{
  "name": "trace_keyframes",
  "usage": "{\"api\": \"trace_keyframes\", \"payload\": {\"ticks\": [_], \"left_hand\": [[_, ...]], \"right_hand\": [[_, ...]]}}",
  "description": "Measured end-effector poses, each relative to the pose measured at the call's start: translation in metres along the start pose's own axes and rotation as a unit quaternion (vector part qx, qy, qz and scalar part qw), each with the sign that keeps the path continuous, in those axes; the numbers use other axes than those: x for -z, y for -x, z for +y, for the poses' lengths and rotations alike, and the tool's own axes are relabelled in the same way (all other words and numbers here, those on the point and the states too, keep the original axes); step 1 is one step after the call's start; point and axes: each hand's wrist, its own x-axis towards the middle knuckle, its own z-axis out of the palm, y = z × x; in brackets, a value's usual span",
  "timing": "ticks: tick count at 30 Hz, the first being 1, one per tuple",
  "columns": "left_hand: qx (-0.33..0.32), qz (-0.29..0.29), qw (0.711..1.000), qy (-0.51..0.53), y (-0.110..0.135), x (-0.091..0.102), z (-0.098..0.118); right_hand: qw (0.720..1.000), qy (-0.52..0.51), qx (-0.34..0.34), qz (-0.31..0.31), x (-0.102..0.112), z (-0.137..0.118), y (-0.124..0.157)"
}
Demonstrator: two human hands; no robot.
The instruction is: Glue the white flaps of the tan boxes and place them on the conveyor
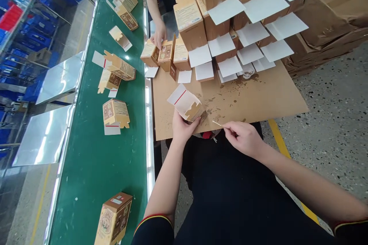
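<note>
My left hand grips a small brown printed carton at the front edge of the cardboard sheet. The carton's white inner flap, with a red strip across it, stands open toward the upper left. In my right hand a thin cotton swab is pinched, its tip pointing left toward the carton but apart from it. Dark wet spots mark the sheet around the carton. A small clear round dish sits farther back, partly under the white flaps.
Stacked cartons with white flaps sticking out rise at the back. On the left, a green conveyor belt carries several cartons. Another person's hand touches a carton beyond the sheet. Brown wrapped packages stand at right.
</note>
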Motion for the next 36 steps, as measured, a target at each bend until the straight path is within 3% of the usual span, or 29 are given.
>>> {"api": "trace_keyframes", "payload": {"ticks": [3,7,10,13,16,18,20,22,29,36], "left_hand": [[-0.006,0.005,1.000,-0.017,-0.001,-0.004,0.000],[-0.002,0.007,1.000,-0.007,0.000,-0.014,0.007],[0.006,0.033,0.999,0.017,0.002,-0.006,0.006],[0.048,0.158,0.986,0.040,0.007,0.040,-0.011],[0.098,0.340,0.934,0.042,0.021,0.109,-0.041],[0.126,0.402,0.907,0.032,0.033,0.149,-0.062],[0.166,0.407,0.898,0.002,0.041,0.173,-0.079],[0.206,0.386,0.898,-0.041,0.044,0.183,-0.090],[0.214,0.342,0.910,-0.092,0.022,0.190,-0.107],[0.228,0.328,0.913,-0.087,0.004,0.193,-0.101]], "right_hand": [[0.999,-0.028,-0.026,-0.006,0.008,-0.008,0.002],[0.997,-0.065,-0.020,-0.023,0.003,-0.015,-0.004],[0.996,-0.079,-0.024,-0.017,0.005,-0.014,-0.007],[0.996,-0.072,-0.055,0.011,0.016,-0.005,-0.007],[0.993,-0.070,-0.085,0.031,0.027,0.005,-0.005],[0.992,-0.077,-0.093,0.041,0.029,0.009,-0.005],[0.991,-0.087,-0.094,0.045,0.027,0.010,-0.008],[0.990,-0.099,-0.093,0.042,0.022,0.008,-0.013],[0.987,-0.143,-0.071,-0.010,0.005,-0.006,-0.035],[0.987,-0.139,-0.081,0.017,0.013,0.002,-0.039]]}}
